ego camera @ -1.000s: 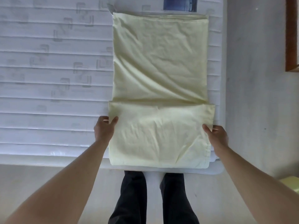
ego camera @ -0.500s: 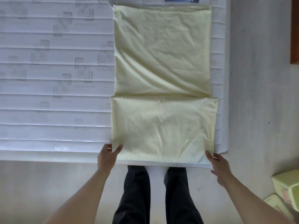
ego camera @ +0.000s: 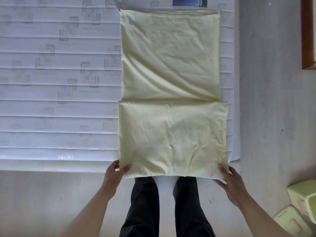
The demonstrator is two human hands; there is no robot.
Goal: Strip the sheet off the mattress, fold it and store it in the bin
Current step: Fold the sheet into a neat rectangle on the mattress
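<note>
A pale yellow-green sheet (ego camera: 171, 79) lies folded into a long strip on the right part of the bare white mattress (ego camera: 51, 82). Its near third is doubled over the rest, and its near edge hangs slightly past the mattress front. My left hand (ego camera: 114, 173) pinches the near left corner, thumb on top. My right hand (ego camera: 230, 183) pinches the near right corner, thumb on top and fingers under the cloth. A light green bin (ego camera: 303, 197) stands on the floor at the lower right, partly cut off by the frame.
A second light green piece (ego camera: 290, 221) lies below the bin. My dark-trousered legs (ego camera: 164, 207) stand against the mattress front. Pale floor (ego camera: 265, 82) runs along the right of the mattress. A wooden frame (ego camera: 307, 35) is at the upper right.
Both hands slid back along the sheet's sides from the middle of the doubled part to its near corners and took hold of them. The view shifted, bringing the bin in.
</note>
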